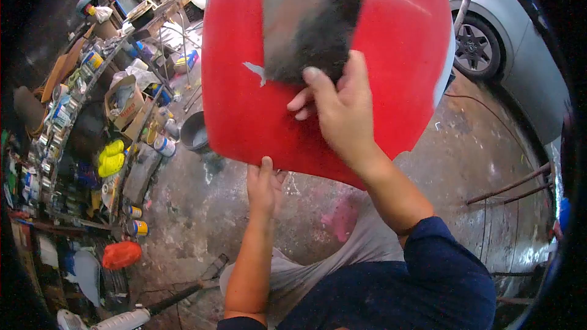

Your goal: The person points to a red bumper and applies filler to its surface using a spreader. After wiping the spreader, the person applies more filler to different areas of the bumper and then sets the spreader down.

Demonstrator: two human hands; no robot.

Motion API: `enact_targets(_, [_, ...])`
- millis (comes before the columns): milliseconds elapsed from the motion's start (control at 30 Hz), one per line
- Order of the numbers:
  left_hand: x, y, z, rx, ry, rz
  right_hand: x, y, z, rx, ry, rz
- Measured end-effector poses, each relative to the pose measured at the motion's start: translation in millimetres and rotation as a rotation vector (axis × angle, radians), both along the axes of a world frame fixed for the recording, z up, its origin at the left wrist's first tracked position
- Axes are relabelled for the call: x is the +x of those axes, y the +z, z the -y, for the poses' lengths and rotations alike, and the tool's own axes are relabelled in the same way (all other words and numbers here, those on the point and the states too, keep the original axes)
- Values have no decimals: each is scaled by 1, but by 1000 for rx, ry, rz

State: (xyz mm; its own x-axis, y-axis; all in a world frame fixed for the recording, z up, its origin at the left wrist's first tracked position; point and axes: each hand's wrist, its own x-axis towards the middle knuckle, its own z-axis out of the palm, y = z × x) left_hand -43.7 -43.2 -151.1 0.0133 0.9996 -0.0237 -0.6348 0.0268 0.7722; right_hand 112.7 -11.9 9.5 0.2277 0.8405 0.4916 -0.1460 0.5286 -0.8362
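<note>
A large red panel [391,104] with whitish edges fills the upper middle of the view. My right hand [342,101] is over it, thumb and fingers closed on the lower edge of a dark, flat, roughly square sheet [312,30]. That sheet is smeared by motion and hides part of the red surface. Left of the sheet's lower corner is a small grey patch [255,72] on the red. My left hand [265,189] grips the panel's lower edge, thumb on top and the other fingers partly hidden beneath.
Shelves on the left hold many cans and bottles. A black bucket [195,132] stands left of the panel, near a cardboard box [125,104]. A grey car [526,43] is at the right, with metal bars [507,186] below it.
</note>
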Motion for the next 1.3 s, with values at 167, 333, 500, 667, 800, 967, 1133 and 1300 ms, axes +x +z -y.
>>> enact_targets(167, [1, -3, -2, 30, -6, 33, -3, -4, 0, -66, 27, 83])
enact_targets(333, [-2, 0, 1, 21, -21, 35, -5, 0, -4, 24, -28, -37])
enact_targets(500, [-3, -1, -2, 22, -21, 18, -7, -2, 8, -74, 58, 93])
enact_targets(667, [-3, 1, 0, 1, -11, -20, -1, 4, 2, -53, 26, 106])
enact_targets(800, [0, 1, 0, 4, -1, -17, 6, 8, 4, -5, -17, 46])
enact_targets(967, [0, 3, 1, -6, 14, -17, 3, 2, 5, -93, 99, 212])
enact_targets(1133, [-2, -3, 1, -4, -6, -14, 6, 4, 0, -12, -30, 54])
enact_targets(1300, [-2, -1, 0, -17, -14, -40, 1, 7, 1, 37, -40, -53])
